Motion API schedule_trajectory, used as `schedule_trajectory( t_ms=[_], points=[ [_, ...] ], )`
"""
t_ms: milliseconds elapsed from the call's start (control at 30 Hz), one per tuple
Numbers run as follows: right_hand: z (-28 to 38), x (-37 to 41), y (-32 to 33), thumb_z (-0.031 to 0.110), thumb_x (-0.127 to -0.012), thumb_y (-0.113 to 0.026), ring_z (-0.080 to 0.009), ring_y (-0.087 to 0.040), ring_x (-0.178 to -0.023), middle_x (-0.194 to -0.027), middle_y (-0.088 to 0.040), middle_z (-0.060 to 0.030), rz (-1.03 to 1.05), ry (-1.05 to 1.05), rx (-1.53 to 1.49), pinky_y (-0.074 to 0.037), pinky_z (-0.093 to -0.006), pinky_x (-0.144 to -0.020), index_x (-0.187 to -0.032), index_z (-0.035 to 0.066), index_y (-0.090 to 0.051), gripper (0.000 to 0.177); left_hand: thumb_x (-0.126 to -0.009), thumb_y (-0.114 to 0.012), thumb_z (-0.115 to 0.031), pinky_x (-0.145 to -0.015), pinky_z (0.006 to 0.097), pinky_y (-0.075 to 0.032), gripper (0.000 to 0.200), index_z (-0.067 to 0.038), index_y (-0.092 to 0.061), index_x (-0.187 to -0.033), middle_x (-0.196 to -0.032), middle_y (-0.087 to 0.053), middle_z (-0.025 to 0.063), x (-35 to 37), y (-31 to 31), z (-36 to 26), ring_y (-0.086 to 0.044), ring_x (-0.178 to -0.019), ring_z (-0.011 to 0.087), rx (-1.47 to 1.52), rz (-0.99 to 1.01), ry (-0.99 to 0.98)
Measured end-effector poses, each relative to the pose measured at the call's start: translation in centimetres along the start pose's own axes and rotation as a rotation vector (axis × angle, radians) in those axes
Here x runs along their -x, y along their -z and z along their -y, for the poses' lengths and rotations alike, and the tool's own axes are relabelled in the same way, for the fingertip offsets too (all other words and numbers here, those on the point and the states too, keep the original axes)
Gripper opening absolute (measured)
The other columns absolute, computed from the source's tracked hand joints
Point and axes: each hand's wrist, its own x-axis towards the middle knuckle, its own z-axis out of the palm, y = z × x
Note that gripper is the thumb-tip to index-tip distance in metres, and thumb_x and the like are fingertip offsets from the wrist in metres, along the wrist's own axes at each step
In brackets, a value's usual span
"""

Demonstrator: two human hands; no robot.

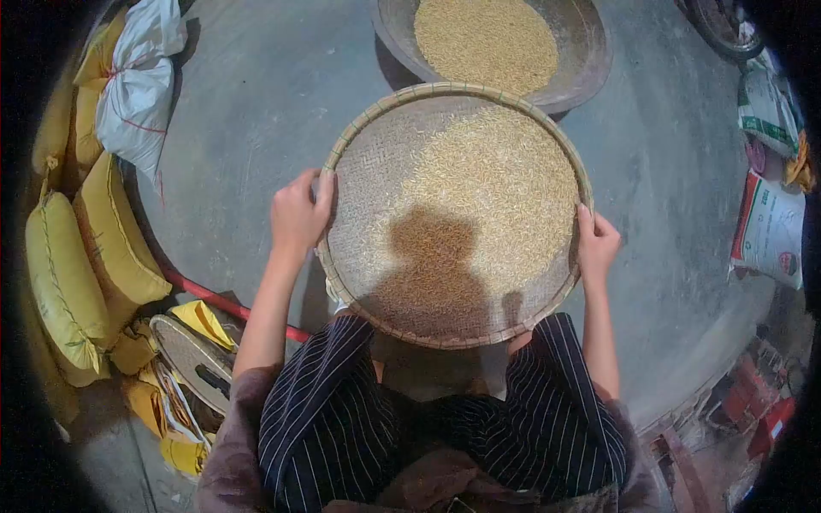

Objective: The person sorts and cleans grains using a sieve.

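Observation:
A round woven tray [363,162] with a bamboo rim is held above the knees. My left hand [300,210] grips its left rim, thumb on top, and my right hand [597,243] is closed on the right rim. Pale grain [505,184] lies in the tray, spread over its middle and right side, with a dark shadow across the lower part. Beyond the tray's far rim stands a wide metal basin [588,51] with more grain [486,43] in it.
Yellow sacks [64,274] and a tied white sack [137,107] line the left side. A second woven tray [184,363] leans near a red pipe [214,299] at the lower left. Printed bags [770,227] stand at the right, with red items [770,426] below.

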Motion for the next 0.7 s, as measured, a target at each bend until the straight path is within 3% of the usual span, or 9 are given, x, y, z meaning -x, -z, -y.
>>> schedule_trajectory(
  t_ms=[100,167,233,300,433,533,600,633,700],
  points=[
    [0.7,0.1,-0.2,0.024,-0.087,-0.07,-0.0037,-0.036,-0.056,-0.059,-0.046,0.0076,0.0,-0.033,-0.014,-0.03,-0.0233,-0.048,-0.088,-0.004,-0.07,0.028,-0.089,-0.058,-0.022,-0.058,0.0424,-0.049,0.022,-0.003,-0.067,-0.094,-0.069,-0.063,0.0209,-0.5,2.2,-3.4,-0.064,-0.062,0.0367,-0.048,-0.012,0.1],
    [0.8,0.2,-0.4,0.024,-0.087,-0.07,-0.0038,-0.036,-0.056,-0.058,-0.044,0.0078,-0.027,-0.033,-0.025,-0.029,-0.0236,-0.048,-0.086,-0.004,-0.069,0.029,-0.09,-0.058,-0.017,-0.071,0.0382,-0.053,0.02,-0.002,-0.066,-0.101,-0.089,-0.067,0.0202,0.2,2.0,-7.1,-0.067,-0.08,0.033,0.224,-0.041,-0.02],
    [0.5,0.2,-0.6,0.025,-0.087,-0.07,-0.0041,-0.035,-0.056,-0.058,-0.043,0.0066,-0.044,-0.024,-0.067,-0.029,-0.0242,-0.048,-0.081,-0.005,-0.067,0.031,-0.088,-0.059,-0.01,-0.087,0.0369,-0.05,0.023,-0.002,-0.062,-0.109,-0.111,-0.064,0.0201,1.0,1.4,-9.2,-0.063,-0.102,0.0331,0.418,0.268,-0.329],
    [0.5,0.3,-0.5,0.025,-0.087,-0.07,-0.0044,-0.035,-0.056,-0.057,-0.043,0.0057,-0.031,-0.018,-0.044,-0.03,-0.0246,-0.048,-0.08,-0.005,-0.066,0.031,-0.086,-0.059,-0.003,-0.095,0.0373,-0.047,0.028,-0.004,-0.061,-0.114,-0.12,-0.06,0.0195,1.6,-0.7,-10.9,-0.058,-0.113,0.0331,0.293,0.329,-0.605],
    [0.5,0.1,-0.4,0.026,-0.087,-0.069,-0.0053,-0.036,-0.056,-0.056,-0.043,0.0025,-0.019,0.005,-0.035,-0.031,-0.0252,-0.049,-0.079,-0.005,-0.065,0.032,-0.084,-0.062,-0.003,-0.096,0.0384,-0.047,0.033,-0.006,-0.06,-0.117,-0.126,-0.056,0.02,2.2,0.4,-10.2,-0.057,-0.114,0.0326,0.342,0.522,-0.388],
    [1.1,0.1,-0.1,0.027,-0.088,-0.068,-0.0067,-0.038,-0.058,-0.057,-0.046,-0.0005,0.009,-0.032,0.018,-0.035,-0.0267,-0.05,-0.08,-0.005,-0.065,0.033,-0.081,-0.064,-0.003,-0.088,0.0378,-0.051,0.049,-0.011,-0.053,-0.129,-0.126,-0.058,0.0172,2.1,1.4,-8.6,-0.063,-0.107,0.029,0.267,0.472,-0.209],
    [1.7,0.5,0.2,0.026,-0.089,-0.067,-0.008,-0.041,-0.058,-0.06,-0.051,-0.0044,0.009,0.0,0.058,-0.038,-0.0278,-0.052,-0.087,-0.004,-0.066,0.03,-0.085,-0.068,-0.015,-0.074,0.0392,-0.053,0.049,-0.007,-0.05,-0.129,-0.106,-0.066,0.0183,1.8,1.8,-7.4,-0.067,-0.09,0.0327,0.061,0.172,-0.209],
    [2.1,0.8,0.4,0.026,-0.089,-0.065,-0.0093,-0.044,-0.058,-0.063,-0.057,-0.0082,0.015,0.035,0.102,-0.04,-0.0289,-0.054,-0.094,-0.003,-0.067,0.029,-0.085,-0.068,-0.015,-0.074,0.0392,-0.053,0.049,-0.007,-0.05,-0.129,-0.106,-0.066,0.0183,1.4,1.8,-6.5,-0.067,-0.09,0.0327,0.063,0.174,-0.21],
    [3.1,2.0,0.4,0.024,-0.09,-0.063,-0.0118,-0.05,-0.061,-0.071,-0.062,-0.0132,-0.035,0.053,0.123,-0.043,-0.0306,-0.057,-0.102,-0.001,-0.066,0.028,-0.087,-0.065,-0.024,-0.059,0.0418,-0.051,0.043,-0.003,-0.053,-0.123,-0.079,-0.067,0.0169,0.6,1.5,-4.1,-0.066,-0.07,0.0366,-0.24,-0.231,-0.269]
  ],
)
